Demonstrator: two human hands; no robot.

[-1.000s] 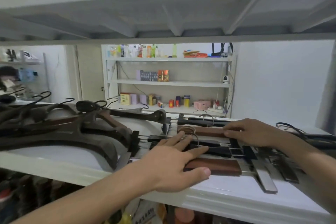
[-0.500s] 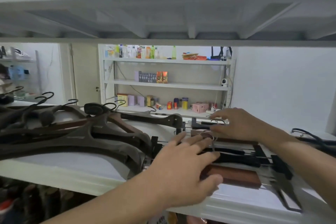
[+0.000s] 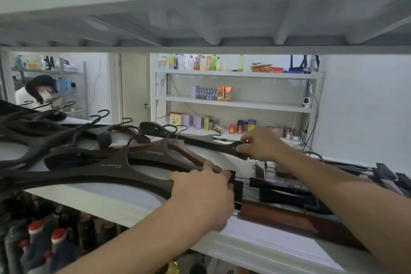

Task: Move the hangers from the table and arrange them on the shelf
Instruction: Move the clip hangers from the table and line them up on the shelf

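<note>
Several dark wooden coat hangers [image 3: 93, 164] lie overlapped on the white shelf [image 3: 262, 240], hooks pointing away from me. To their right lies a row of clip hangers [image 3: 287, 193] with brown and black bars. My left hand [image 3: 204, 193] grips the right end of the front coat hangers at the shelf's middle. My right hand [image 3: 260, 143] is closed on the right end of the rear dark coat hanger [image 3: 200, 140], farther back.
Another shelf board [image 3: 200, 6] hangs low overhead. Bottles with red caps [image 3: 44, 238] stand on the level below. A far shelving unit [image 3: 233, 104] holds boxes and bottles. A person [image 3: 37, 93] stands at the back left.
Both hands left the clip hangers and shifted left onto the ends of the coat hangers. The view has swung right, so the coat hangers sit nearer the middle.
</note>
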